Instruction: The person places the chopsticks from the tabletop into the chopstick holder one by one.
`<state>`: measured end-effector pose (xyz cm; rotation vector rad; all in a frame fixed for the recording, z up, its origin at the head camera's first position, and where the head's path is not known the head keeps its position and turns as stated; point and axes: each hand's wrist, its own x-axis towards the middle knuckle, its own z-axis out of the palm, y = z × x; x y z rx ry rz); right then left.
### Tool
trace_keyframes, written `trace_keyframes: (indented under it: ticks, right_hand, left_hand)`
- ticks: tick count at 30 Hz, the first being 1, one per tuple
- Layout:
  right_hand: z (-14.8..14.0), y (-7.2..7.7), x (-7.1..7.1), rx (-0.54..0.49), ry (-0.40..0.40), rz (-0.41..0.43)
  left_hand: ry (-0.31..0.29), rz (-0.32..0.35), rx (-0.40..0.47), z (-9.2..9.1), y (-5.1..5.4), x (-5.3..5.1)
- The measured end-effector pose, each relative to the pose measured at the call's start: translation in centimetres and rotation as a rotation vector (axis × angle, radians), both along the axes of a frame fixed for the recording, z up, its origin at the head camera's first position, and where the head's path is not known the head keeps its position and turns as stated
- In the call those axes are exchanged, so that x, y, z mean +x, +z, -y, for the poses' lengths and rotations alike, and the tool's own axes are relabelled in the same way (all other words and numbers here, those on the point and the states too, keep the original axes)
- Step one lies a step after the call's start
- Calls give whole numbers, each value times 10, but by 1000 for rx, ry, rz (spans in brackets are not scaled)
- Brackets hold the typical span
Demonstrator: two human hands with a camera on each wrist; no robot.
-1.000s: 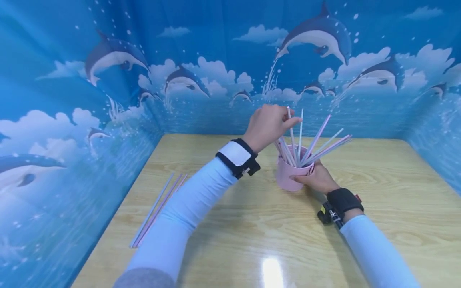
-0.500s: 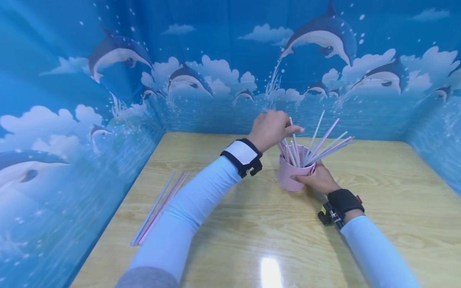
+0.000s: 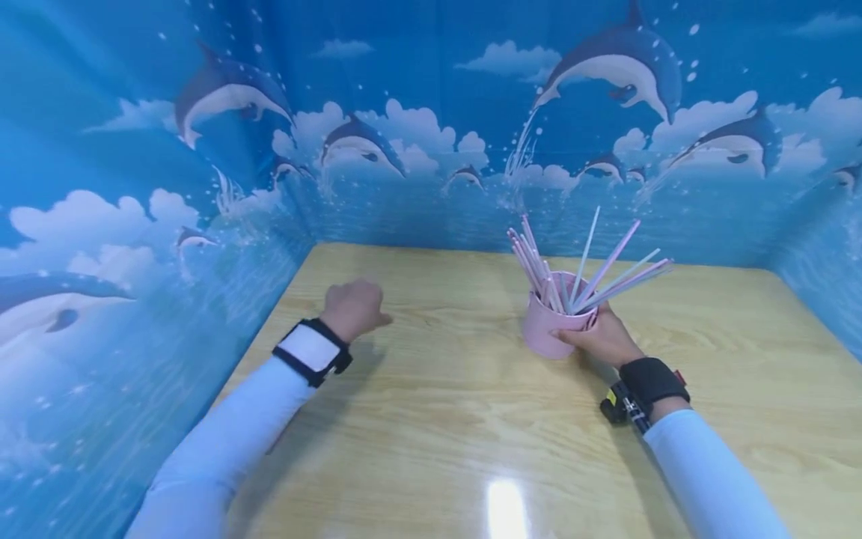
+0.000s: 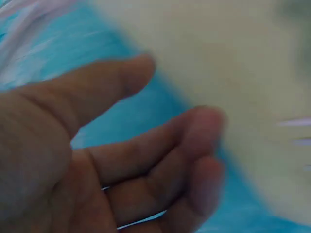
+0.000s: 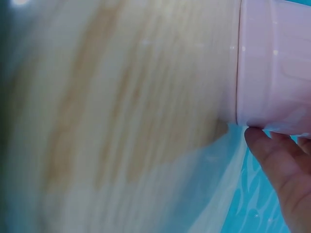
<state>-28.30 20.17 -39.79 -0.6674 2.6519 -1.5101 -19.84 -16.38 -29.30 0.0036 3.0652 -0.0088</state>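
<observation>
My left hand (image 3: pixel 353 308) is over the left part of the table, apart from the cup. In the left wrist view its thumb (image 4: pixel 112 80) stands away from the loosely bent fingers, with nothing between them. A pink cup (image 3: pixel 548 329) stands upright on the table, gripped at its right side by my right hand (image 3: pixel 602 337). Several thin pastel straws (image 3: pixel 609 262) fan out of its top. The right wrist view shows the cup's smooth wall (image 5: pixel 277 63) with fingers (image 5: pixel 272 155) against it. Loose straws (image 4: pixel 296 123) appear at the left wrist view's edge; my left sleeve mostly hides them in the head view.
The wood-grain table (image 3: pixel 431 419) is bordered at the back and sides by a blue dolphin-print curtain (image 3: pixel 404 150). A bright light reflection (image 3: pixel 506 509) lies near its front.
My left hand has left the straws in the cup and swung left over the table. The straws at the cup's left lean outward now. My right hand keeps holding the cup.
</observation>
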Motion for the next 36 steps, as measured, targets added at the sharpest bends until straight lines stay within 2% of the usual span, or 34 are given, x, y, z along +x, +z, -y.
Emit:
trace_keyframes:
  ticks: [1,3,6,9,15,18,26,33,36]
  right_hand:
    - [0,0,1,10,-5,0]
    - [0,0,1,23,-3,-4]
    - [1,1,1,33,6,-13]
    - [-1,2,0,27,8,-17]
    - [0,1,-1,13,19,6]
    - [1,1,0,11,21,12]
    - [2,6,-1,-20,55,-12]
    - [1,9,-3,18,67,6]
    - [1,14,-4,13,98,10]
  left_hand:
    - [39,85,-44,11,-13,6]
    - [83,187,-108,29,-35,16]
    - [114,207,-137,48,-58,26]
    - [126,193,-130,55,-68,29]
    - [128,115,-104,61,-71,29]
    - [141,96,-106,64,-73,27]
    - [182,190,-106,71,-76,20]
    - [196,220,-84,69,-74,20]
    - [195,223,-77,70,-76,21]
